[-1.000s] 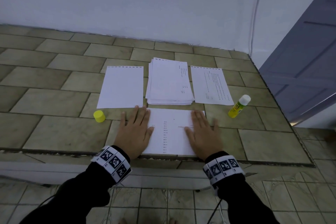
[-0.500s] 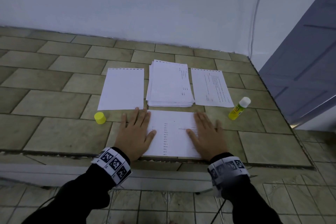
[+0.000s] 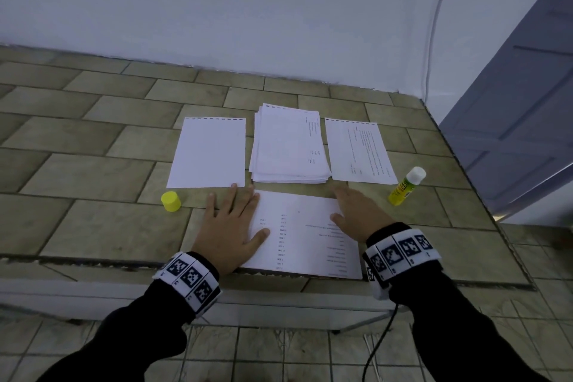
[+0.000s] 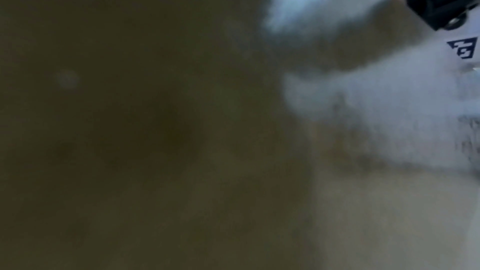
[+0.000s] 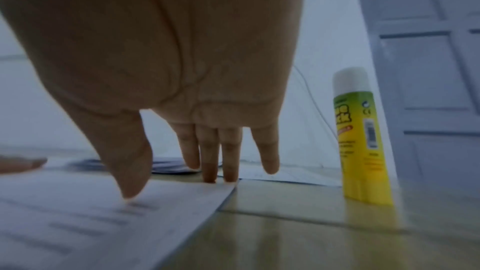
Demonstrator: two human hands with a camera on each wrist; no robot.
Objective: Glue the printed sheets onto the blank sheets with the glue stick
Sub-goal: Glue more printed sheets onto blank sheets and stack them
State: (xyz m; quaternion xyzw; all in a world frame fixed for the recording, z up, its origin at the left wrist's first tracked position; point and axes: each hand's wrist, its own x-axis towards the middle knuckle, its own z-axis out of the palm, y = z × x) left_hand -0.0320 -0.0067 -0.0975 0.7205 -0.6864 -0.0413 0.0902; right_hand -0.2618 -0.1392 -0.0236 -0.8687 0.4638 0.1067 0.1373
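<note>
Yellow cap (image 3: 171, 201) stands on the tiled counter (image 3: 93, 226), well left of the left hand's little finger. Beyond that hand's fingertips lies a blank sheet (image 3: 207, 153), the middle fingertip just short of its near edge. The left hand (image 3: 231, 226) lies flat, fingers straight and spread, its thumb and inner palm pressing the left edge of the printed sheet (image 3: 305, 234).

This looks like the press-down step: a printed sheet being smoothed onto what is probably a blank one beneath, though no lower sheet shows clearly.

A stack (image 3: 290, 146) sits beyond the gap between the hands. The right hand (image 3: 356, 215) has straight fingers, tips touching the sheet's far right corner, palm raised off it. Another printed page (image 3: 359, 150) lies past those fingertips. The glue stick (image 3: 406, 186), uncapped and upright, stands just right of the little finger.

Next likely calls for setting this sheet aside and reaching right for the stick; nothing blocks that reach.
</note>
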